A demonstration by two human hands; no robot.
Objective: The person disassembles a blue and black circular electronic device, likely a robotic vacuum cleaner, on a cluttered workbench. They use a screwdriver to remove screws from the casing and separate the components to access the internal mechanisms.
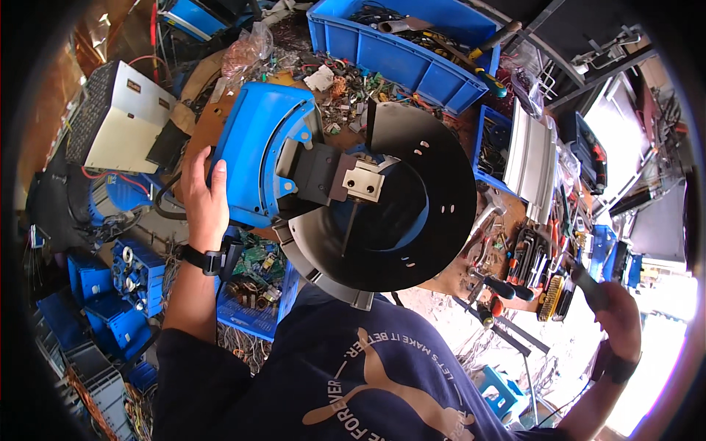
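Observation:
My left hand [205, 202] grips the left side of a blue curved housing [251, 143], thumb and fingers on its outer face. The housing is joined by a dark bracket [313, 173] and a cream metal block with two holes [363, 184] to a large round assembly: a black disc [441, 198] over a pale metal shell [309, 253]. This sits over the cluttered bench, near my body. My right hand [614, 320] is at the lower right, away from the assembly, closed round a dark tool [588, 283] whose kind I cannot make out.
A cluttered wooden bench [465, 272] bears scraps, a hammer [487, 214], hex keys [526, 257] and a brush [551, 298]. A blue crate [401, 55] of tools stands behind, a smaller bin [493, 140] at right. A pale metal box [125, 117] and stacked blue bins [110, 323] are left.

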